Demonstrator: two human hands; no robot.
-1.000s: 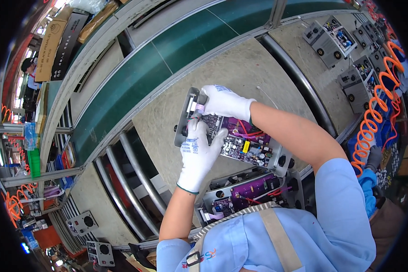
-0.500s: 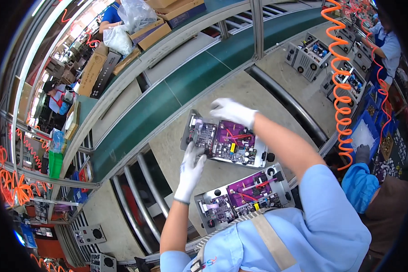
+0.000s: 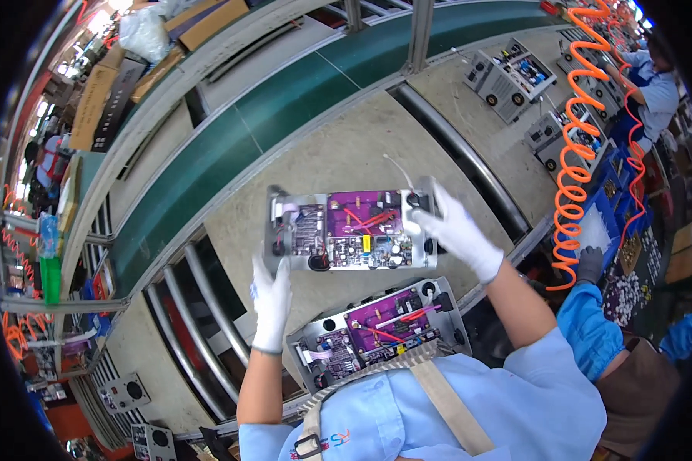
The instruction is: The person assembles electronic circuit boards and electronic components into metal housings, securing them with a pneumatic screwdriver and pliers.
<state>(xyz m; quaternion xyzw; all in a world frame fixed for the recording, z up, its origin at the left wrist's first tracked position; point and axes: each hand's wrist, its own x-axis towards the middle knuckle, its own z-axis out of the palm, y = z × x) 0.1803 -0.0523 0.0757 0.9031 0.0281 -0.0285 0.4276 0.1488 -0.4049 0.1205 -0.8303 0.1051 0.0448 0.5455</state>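
Observation:
An open grey metal chassis (image 3: 409, 260) lies in front of me, with a purple board (image 3: 344, 217), a dark green-black board at its left, red wires and a yellow part inside. My left hand (image 3: 271, 307), white-gloved, grips its near left corner. At its right end my right hand (image 3: 463, 237), also gloved, holds the end panel, with the fingers partly hidden behind it. A thin white cable (image 3: 397, 169) sticks up beyond the far right corner. Close to my body rests a second similar open chassis (image 3: 455, 316), touched by neither hand.
Metal rollers (image 3: 200, 303) lie to the left, and one long roller (image 3: 469, 161) to the right. A green conveyor belt (image 3: 284, 107) runs behind. Further right are assembled grey units (image 3: 507, 81), a hanging orange coiled hose (image 3: 567, 184), blue bins (image 3: 606, 223) and a co-worker's gloved hand (image 3: 590, 265).
My right hand has come down from above the chassis to its right end. The chassis now lies squarer to me, and my left hand has shifted to its near left corner.

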